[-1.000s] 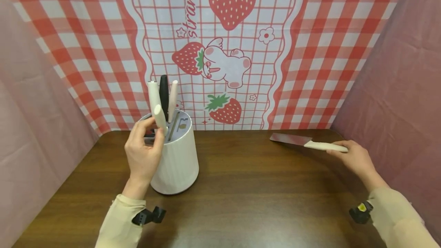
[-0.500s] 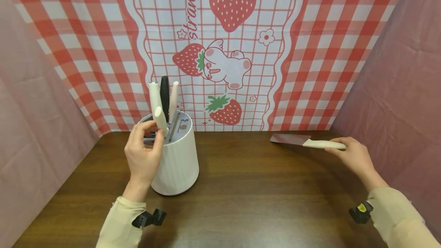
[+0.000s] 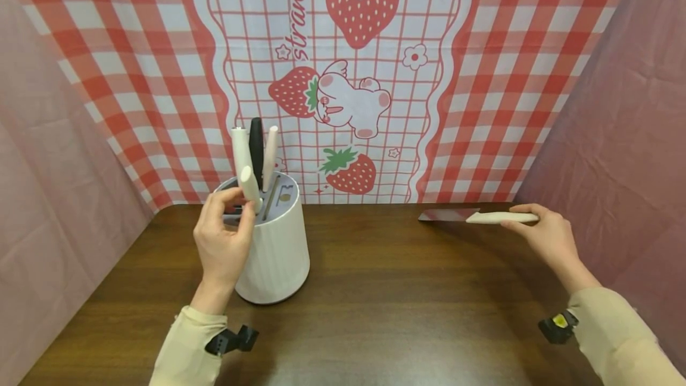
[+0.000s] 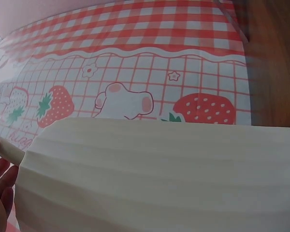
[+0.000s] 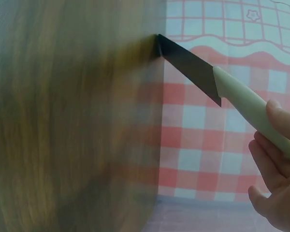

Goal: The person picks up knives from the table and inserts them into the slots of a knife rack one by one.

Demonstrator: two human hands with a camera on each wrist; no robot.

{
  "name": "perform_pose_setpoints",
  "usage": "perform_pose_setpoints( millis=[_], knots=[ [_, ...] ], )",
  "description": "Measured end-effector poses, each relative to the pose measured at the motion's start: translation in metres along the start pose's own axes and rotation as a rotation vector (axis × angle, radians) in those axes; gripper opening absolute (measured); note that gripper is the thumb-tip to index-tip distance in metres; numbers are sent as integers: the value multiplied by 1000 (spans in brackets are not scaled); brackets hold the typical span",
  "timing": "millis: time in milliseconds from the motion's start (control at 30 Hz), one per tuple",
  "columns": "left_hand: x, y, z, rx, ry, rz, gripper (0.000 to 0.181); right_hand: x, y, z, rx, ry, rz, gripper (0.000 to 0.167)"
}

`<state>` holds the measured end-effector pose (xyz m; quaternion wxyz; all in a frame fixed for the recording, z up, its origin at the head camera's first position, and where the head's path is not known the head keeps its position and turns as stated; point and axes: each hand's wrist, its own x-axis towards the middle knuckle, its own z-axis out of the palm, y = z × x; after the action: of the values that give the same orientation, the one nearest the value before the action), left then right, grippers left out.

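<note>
My right hand point(image 3: 549, 234) grips the cream handle of a kitchen knife point(image 3: 501, 217) at the table's back right. Its broad blade points left; in the right wrist view the knife point(image 5: 246, 101) slants, with the blade's far end close to the wood. My left hand point(image 3: 222, 225) pinches the cream handle of a second knife point(image 3: 249, 186) that stands in a white ribbed knife block point(image 3: 273, 261). That knife's blade is hidden inside the block. In the left wrist view the block point(image 4: 159, 174) fills the lower part, and the left fingers point(image 4: 2, 176) show at its edge.
Behind the pinched knife, a white handle point(image 3: 241, 151), a black handle point(image 3: 256, 148) and a pale pink handle point(image 3: 270, 156) rise from the block. A checked strawberry cloth point(image 3: 348, 94) hangs along the back of the wooden table point(image 3: 386, 302). Pink cloths hang at both sides.
My right hand has raised the knife handle slightly, and the blade looks narrower from above. The left hand keeps its pinch on the other knife in the same place.
</note>
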<state>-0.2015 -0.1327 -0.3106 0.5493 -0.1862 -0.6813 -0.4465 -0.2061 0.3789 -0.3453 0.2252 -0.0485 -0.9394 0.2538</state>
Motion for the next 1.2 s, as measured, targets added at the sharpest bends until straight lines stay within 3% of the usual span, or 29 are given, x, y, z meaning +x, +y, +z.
perform_pose_setpoints(
  millis=[233,767,1200],
  knots=[
    [0,0,-1,5,-2,-2,20,3,-11,-1,68,89,69,52],
    [-3,-1,-2,7,3,-1,20,8,-41,3,215,157,63,46],
    [3,12,-6,-23,59,21,19,12,-64,3,290,182,-67,35]
  ],
)
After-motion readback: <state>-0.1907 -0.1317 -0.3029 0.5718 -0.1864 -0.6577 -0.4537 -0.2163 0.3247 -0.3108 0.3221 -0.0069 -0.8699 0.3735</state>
